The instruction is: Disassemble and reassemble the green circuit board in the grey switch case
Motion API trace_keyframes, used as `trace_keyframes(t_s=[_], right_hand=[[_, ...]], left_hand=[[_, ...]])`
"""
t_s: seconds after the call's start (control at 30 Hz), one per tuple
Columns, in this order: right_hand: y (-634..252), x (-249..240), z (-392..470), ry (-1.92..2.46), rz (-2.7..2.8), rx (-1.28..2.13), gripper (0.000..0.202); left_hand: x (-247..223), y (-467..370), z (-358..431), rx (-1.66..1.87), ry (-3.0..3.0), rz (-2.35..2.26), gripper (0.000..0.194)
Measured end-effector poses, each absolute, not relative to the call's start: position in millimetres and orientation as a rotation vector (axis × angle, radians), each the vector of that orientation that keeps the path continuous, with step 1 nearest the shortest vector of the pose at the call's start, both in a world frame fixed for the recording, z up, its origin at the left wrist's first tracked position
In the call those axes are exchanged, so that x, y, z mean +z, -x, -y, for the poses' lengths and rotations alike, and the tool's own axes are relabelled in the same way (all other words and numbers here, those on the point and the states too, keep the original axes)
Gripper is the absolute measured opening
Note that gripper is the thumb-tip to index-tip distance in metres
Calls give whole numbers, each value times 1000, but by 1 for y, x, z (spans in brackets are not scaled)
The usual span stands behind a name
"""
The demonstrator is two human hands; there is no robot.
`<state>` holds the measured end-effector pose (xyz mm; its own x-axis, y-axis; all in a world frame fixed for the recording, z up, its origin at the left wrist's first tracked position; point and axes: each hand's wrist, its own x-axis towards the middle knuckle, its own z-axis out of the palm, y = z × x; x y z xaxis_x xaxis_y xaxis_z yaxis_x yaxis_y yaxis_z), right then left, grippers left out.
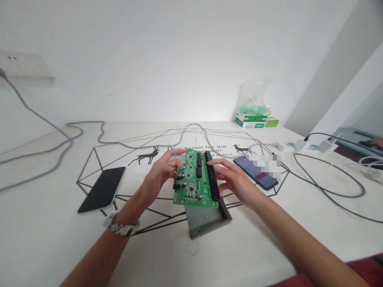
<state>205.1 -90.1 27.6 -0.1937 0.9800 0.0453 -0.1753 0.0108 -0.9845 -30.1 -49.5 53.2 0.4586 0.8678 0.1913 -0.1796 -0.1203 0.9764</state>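
My left hand [160,171] and right hand [235,181] grip the green circuit board [196,180] by opposite edges. Fingers are closed on it, above the grey housing [206,219].

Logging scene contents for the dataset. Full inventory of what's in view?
circuit board: 1, green, held above the table centre
metal case: 1, grey, on the table under the board
dark phone: 1, black screen, table left
lit phone: 1, screen on, table right
cables: several, grey and black, across the table
boxes: stacked, green and white, far edge under a clear bag
wristwatch: 1, silver, left wrist
left hand: grips the board's left edge
right hand: grips the board's right edge
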Motion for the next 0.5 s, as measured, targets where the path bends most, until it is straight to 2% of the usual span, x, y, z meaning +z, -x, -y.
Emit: trace_keyframes(t_s=[0.23,0.5], right_hand=[[-195,13,90,955,1359,1386,43],[-184,9,96,888,1349,1443,44]], left_hand=[[52,24,55,991,-1279,-516,65],[50,14,64,778,-1169,-303,70]])
